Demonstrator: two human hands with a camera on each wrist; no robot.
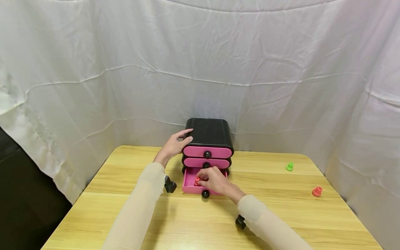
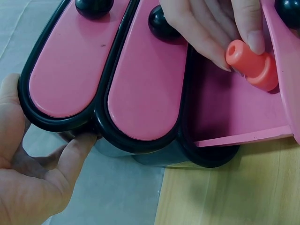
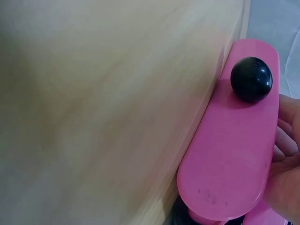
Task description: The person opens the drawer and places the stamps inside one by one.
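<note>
Red peg pinched inside the open bottom drawer

Right hand (image 1: 215, 180) fingers (image 2: 211, 33) pinch the red peg (image 2: 251, 65) over the pink drawer (image 2: 234, 112); left hand (image 1: 175, 146) fingers, spread, brace the black cabinet (image 1: 208, 132).

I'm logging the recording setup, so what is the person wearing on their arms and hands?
Both arms wear snug, pale cream sleeves reaching to the wrists. The left hand and right hand are bare, with no gloves or rings visible. A small black device sits under the left wrist, another under the right.
</note>
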